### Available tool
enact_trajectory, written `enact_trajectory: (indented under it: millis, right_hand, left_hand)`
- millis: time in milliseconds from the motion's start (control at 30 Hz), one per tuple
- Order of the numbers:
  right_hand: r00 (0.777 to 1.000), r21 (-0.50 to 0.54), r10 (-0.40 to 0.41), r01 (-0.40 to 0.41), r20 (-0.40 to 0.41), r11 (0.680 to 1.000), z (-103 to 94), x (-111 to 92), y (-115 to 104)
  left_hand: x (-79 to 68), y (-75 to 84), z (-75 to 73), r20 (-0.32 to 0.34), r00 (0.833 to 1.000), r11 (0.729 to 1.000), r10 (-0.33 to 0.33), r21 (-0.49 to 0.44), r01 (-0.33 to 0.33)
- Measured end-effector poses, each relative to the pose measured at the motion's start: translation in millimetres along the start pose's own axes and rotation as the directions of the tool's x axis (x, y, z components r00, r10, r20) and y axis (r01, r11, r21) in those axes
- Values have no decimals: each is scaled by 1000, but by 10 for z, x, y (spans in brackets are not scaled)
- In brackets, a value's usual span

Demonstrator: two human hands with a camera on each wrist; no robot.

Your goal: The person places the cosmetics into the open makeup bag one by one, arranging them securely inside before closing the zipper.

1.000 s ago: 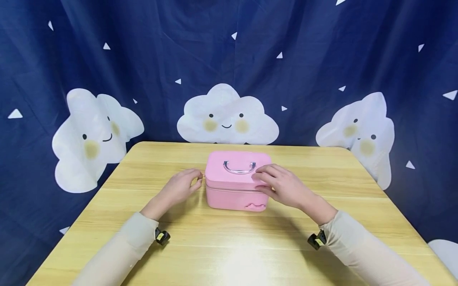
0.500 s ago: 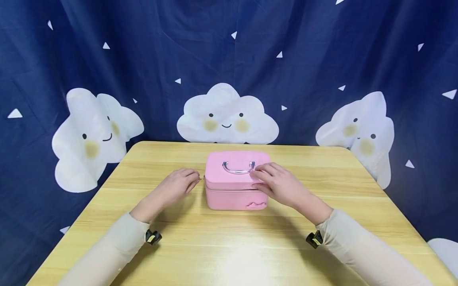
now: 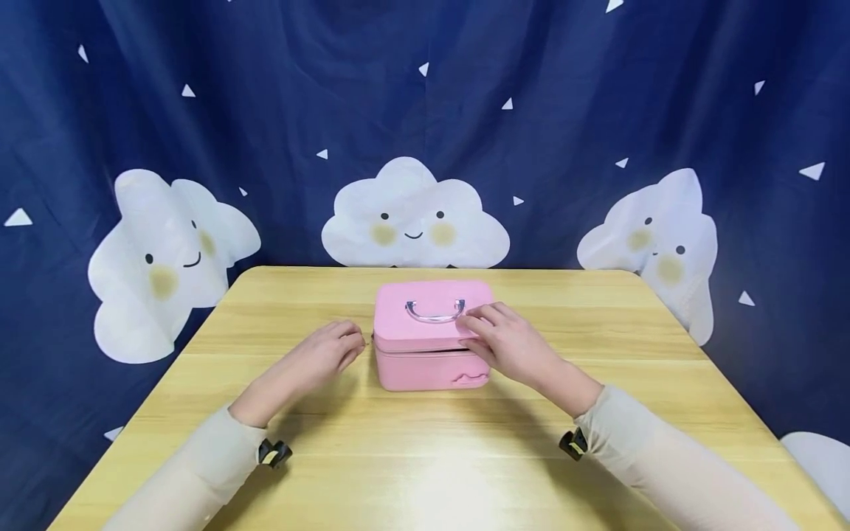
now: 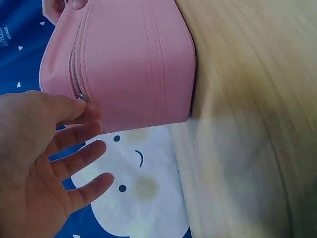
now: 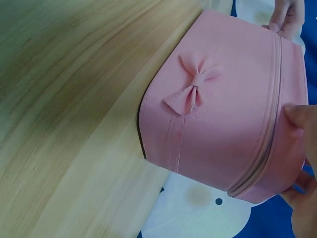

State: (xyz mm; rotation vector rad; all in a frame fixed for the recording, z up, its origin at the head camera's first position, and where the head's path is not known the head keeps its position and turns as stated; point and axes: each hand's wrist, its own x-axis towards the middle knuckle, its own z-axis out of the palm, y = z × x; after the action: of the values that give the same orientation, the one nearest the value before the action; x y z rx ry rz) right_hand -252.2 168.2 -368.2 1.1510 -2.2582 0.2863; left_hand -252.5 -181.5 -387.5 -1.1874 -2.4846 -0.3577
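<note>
A pink cosmetic case (image 3: 425, 372) with a silver handle (image 3: 434, 317) on its lid stands upright on the table. At its left side my left hand (image 3: 325, 358) pinches the zipper pull between thumb and index finger; the zipper slider (image 4: 80, 97) shows in the left wrist view, with the other fingers spread. My right hand (image 3: 514, 343) grips the lid (image 5: 292, 148) at the front right corner, thumb on the lid's front side and fingers over the top. A narrow dark gap runs along the front seam near that thumb. A pink bow (image 5: 197, 82) decorates the front.
The wooden table (image 3: 412, 457) extends around the case. Behind it hangs a dark blue curtain (image 3: 279, 88) with smiling clouds and white triangles. A small black camera sits on each wrist.
My left hand has shifted slightly left and towards me relative to the case. The dark gap under the lid beside my right thumb shows more clearly. The head view has shifted a little.
</note>
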Motion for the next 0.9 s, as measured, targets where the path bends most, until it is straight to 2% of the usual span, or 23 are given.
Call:
enact_trajectory:
  millis: [233,633,833,900]
  right_hand:
    - [1000,16,1,-1,-5,1000,12,8,-20]
    - [1000,-11,13,-13,-12,1000,25,-2,-41]
    - [1000,-14,12,-12,-16,1000,30,-14,-52]
    - [1000,-11,11,-11,-16,1000,29,-17,-59]
  left_hand:
    - [-58,176,-15,26,1000,998,9,-58,-7]
    - [0,597,21,-34,999,998,-37,52,39]
    - [74,832,135,-67,991,979,-112,162,122]
    - [108,908,172,-82,990,971,-117,201,131]
